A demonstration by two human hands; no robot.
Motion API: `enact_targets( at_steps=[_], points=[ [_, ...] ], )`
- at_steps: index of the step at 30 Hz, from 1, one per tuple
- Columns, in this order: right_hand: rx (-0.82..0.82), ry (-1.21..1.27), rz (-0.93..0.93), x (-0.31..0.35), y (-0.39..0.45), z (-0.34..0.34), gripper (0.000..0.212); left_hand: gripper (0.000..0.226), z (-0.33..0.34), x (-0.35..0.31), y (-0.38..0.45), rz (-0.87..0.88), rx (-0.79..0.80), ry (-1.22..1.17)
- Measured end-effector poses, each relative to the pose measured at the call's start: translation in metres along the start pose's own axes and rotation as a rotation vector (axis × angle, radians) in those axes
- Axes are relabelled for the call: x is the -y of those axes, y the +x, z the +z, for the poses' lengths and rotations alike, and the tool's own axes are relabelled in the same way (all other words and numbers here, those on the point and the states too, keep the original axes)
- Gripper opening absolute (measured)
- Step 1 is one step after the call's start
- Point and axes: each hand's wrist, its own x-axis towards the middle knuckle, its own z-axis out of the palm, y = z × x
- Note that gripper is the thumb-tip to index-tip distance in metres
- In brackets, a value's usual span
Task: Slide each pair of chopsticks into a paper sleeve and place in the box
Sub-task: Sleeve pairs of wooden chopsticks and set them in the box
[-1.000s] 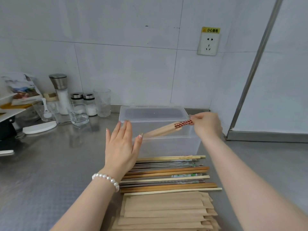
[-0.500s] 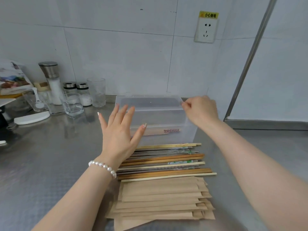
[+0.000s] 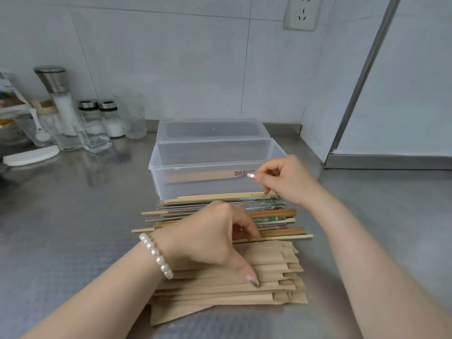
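A clear plastic box point(image 3: 156, 167) stands open on the steel counter, and one sleeved pair of chopsticks point(image 3: 195, 177) with red-patterned ends lies inside it. In front of the box lies a row of loose chopsticks point(image 3: 281, 212), wooden and metal. Nearer to me is a pile of brown paper sleeves point(image 3: 220, 287). My left hand point(image 3: 210, 236) lies curled on the row and the pile, fingertips on the nearest chopsticks, thumb pressed on a sleeve. Whether it grips anything is hidden. My right hand point(image 3: 286, 182) hovers at the box's front right corner, fingers loosely bent, holding nothing.
The box's lid point(image 3: 212, 128) lies just behind the box. At the back left stand a salt grinder point(image 3: 58, 99), two small shakers point(image 3: 107, 116), several glasses point(image 3: 95, 135) and a white lid point(image 3: 29, 155). A wall corner and a metal frame point(image 3: 362, 77) close off the right.
My right hand let the sleeved pair drop into the box and drew back toward me. My left hand came down from beside the box onto the chopsticks and sleeves. The view tilted downward.
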Motion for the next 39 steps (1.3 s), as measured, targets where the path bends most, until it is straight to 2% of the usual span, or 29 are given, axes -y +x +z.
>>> enact_targets(
  at_steps=[3,9,14,19,21,23,25,27,29,32,36,39],
  points=[
    [0.092,0.012,0.015,-0.002,-0.002,-0.007,0.015,0.054,-0.001,0.003,0.0,-0.071,0.014,-0.045],
    [0.079,0.064,0.048,-0.006,-0.009,-0.011,0.017,0.032,-0.001,0.006,0.001,-0.153,-0.014,-0.168],
    [0.118,0.089,0.067,-0.003,-0.013,-0.008,0.016,0.039,0.0,0.007,0.002,-0.171,0.022,-0.212],
    [0.176,0.144,0.066,0.001,-0.016,-0.003,0.017,0.037,-0.005,0.01,0.001,-0.2,0.017,-0.377],
    [0.25,0.253,0.105,0.003,-0.016,-0.004,0.019,0.035,-0.013,0.014,0.0,-0.217,-0.022,-0.418],
    [0.366,0.355,0.142,0.004,-0.018,-0.006,0.032,0.035,-0.021,0.018,-0.002,-0.227,-0.064,-0.442],
    [0.458,0.401,0.145,0.005,-0.019,-0.007,0.027,0.036,-0.025,0.023,-0.004,-0.228,-0.091,-0.444],
    [0.517,0.429,0.147,0.005,-0.02,-0.007,0.018,0.036,-0.027,0.025,-0.005,-0.233,-0.105,-0.423],
    [0.534,0.45,0.168,0.006,-0.021,-0.006,0.02,0.034,-0.027,0.027,-0.004,-0.243,-0.111,-0.38],
    [0.493,0.457,0.204,0.005,-0.022,-0.005,0.019,0.037,-0.026,0.027,-0.003,-0.234,-0.159,-0.253],
    [0.429,0.499,0.253,0.006,-0.021,-0.002,0.015,0.056,-0.013,0.021,-0.001,-0.164,-0.271,0.013],
    [0.382,0.548,0.278,0.007,-0.021,0.0,0.015,0.051,-0.006,0.023,0.003,-0.107,-0.374,0.091]
  ],
)
